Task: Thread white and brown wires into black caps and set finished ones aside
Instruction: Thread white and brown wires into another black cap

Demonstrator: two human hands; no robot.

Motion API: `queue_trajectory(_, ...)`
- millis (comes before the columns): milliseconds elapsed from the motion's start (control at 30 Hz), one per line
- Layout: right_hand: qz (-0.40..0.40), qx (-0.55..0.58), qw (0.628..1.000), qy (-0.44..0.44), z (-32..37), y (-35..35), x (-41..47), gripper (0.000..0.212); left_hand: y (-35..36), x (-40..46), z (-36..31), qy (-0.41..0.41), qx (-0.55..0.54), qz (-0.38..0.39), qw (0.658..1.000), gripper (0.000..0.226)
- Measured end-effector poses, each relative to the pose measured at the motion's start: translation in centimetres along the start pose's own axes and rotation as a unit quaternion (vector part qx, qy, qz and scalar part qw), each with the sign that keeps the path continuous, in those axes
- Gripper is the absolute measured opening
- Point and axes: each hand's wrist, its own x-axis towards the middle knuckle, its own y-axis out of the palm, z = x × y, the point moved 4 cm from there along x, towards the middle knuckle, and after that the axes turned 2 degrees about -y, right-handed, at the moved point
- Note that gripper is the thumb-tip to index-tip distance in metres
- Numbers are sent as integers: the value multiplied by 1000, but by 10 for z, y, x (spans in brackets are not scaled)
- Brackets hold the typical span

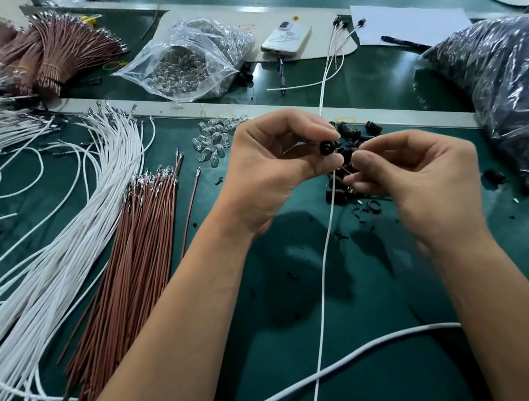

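Both hands are raised over the green mat (375, 322) and working close together. Left hand (268, 169) pinches a black cap (328, 148) between thumb and fingertips, bore turned toward the other hand. Right hand (421, 187) is curled with its fingertips pinched at the upper end of a white wire (326, 279), which hangs from the hands down toward the viewer. A brown wire end appears to sit in the same pinch; this cannot be confirmed.

Step in hand, as judged: feeding wire ends into the cap. To do it well, the cap should be held steady with its hole square to the wire tip, and the wire gripped close to its metal end so it does not buckle. Both colours should be checked as seated before release.

Positions relative to the cap:
- Loose black caps (353, 134) lie on the mat directly behind it.
- Small clear bulbs (213, 140) lie loose to its left.
- Brown wires (143, 233) and white wires (50, 253) lie in stock farther left and nearer the viewer.
- Finished pieces (344, 25), white wires with caps fitted, lie well behind it.

Containers:
- Clear bag (192, 57), behind and left, open-mouthed, holds clear bulbs.
- Large bag (525, 75), behind and right, holds dark parts, probably caps; contents too blurred to confirm.
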Motion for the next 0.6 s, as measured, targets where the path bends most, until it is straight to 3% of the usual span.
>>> queue_trajectory(267, -24, -25, 987, -155, 29, 3, -6, 13, 1, -1, 1, -7, 5, -3, 1000, 35)
queue_trajectory(600, 14, -33, 978, -206, 34, 9, -14, 10, 0, -2, 1, -16, 49, -15, 999, 31)
